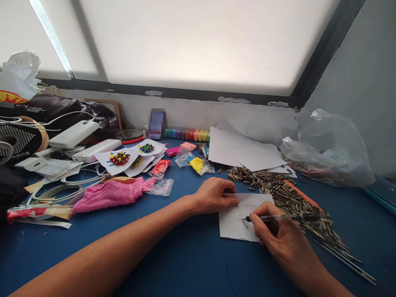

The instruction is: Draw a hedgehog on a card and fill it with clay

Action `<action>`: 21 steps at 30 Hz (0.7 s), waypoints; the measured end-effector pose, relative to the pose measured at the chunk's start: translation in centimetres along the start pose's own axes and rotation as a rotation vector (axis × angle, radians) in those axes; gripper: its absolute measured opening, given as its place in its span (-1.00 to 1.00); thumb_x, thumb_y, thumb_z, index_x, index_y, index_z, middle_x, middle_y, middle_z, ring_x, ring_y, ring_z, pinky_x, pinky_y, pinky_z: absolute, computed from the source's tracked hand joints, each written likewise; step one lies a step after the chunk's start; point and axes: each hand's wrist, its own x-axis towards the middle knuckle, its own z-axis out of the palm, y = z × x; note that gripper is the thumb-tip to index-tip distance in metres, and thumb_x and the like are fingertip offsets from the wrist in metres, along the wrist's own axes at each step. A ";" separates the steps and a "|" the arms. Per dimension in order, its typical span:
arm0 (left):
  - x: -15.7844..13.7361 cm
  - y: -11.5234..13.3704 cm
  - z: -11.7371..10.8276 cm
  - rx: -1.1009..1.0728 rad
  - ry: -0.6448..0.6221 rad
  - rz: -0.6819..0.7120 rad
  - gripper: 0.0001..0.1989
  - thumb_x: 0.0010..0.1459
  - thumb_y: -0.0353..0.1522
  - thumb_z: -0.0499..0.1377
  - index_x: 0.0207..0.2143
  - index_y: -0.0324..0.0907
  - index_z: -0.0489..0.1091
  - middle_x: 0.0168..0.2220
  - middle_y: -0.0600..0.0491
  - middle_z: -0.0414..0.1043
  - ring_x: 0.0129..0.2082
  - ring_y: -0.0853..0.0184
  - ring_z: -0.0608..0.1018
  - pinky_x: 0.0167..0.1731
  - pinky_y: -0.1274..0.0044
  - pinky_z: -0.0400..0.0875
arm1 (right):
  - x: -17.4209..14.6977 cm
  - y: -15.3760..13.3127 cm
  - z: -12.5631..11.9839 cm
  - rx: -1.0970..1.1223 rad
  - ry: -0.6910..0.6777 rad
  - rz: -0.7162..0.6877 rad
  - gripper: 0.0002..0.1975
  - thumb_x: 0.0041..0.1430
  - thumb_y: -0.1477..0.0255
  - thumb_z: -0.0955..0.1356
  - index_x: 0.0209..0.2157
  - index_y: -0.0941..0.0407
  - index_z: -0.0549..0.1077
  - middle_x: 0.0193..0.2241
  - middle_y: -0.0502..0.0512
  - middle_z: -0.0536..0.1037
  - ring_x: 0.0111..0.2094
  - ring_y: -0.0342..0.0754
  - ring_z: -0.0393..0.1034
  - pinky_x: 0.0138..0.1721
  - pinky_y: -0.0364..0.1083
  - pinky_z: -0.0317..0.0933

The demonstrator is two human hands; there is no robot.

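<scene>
A small white sheet of paper (230, 227) lies on the blue table, bearing a line drawing (247, 211) of a rounded shape filled with small scale-like marks. My left hand (215, 196) holds the sheet down at its upper left, fingers bent and thumb lying on the paper. In my right hand (280, 235) is a clear-barrelled pen (287, 217), gripped near its point. The tip touches or nearly touches the lower part of the drawing. Beyond and right of the sheet, striped sunflower seeds (291, 198) are heaped, partly hidden by my right hand.
Blank sheets (244, 148) and a plastic bag (334, 152) stand at the back right. Coloured clay packets (196, 165), a pink cloth (111, 194), decorated paper pieces (119, 161), a power bank (73, 134) and cables crowd the left. A clay row (187, 135) lines the wall.
</scene>
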 end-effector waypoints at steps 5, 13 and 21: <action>0.0 -0.1 0.0 -0.017 0.006 0.002 -0.89 0.03 -0.33 0.24 -0.40 -0.20 0.45 -0.51 0.17 0.37 -0.49 0.46 0.32 -0.50 0.61 0.08 | 0.0 -0.4 -0.1 -0.015 -0.022 -0.006 -0.71 0.21 0.18 0.21 -0.49 0.04 0.30 -0.66 -0.11 0.22 -0.64 -0.15 0.13 -0.64 -0.17 0.05; 0.0 -0.1 0.1 -0.009 0.007 -0.003 -0.90 0.03 -0.34 0.24 -0.41 -0.20 0.45 -0.50 0.17 0.37 -0.48 0.47 0.32 -0.48 0.61 0.10 | -0.1 -0.2 -0.4 -0.086 0.130 0.042 -0.71 0.16 0.18 0.23 -0.54 0.04 0.29 -0.69 -0.11 0.22 -0.67 -0.15 0.11 -0.64 -0.16 0.04; 0.0 0.1 0.1 0.008 0.005 -0.018 -0.89 0.03 -0.34 0.23 -0.39 -0.20 0.47 -0.48 0.14 0.41 -0.48 0.45 0.34 -0.48 0.61 0.10 | -0.1 0.4 -0.1 -0.049 0.057 0.026 -0.70 0.20 0.17 0.22 -0.51 0.04 0.30 -0.66 -0.11 0.23 -0.64 -0.14 0.12 -0.62 -0.16 0.03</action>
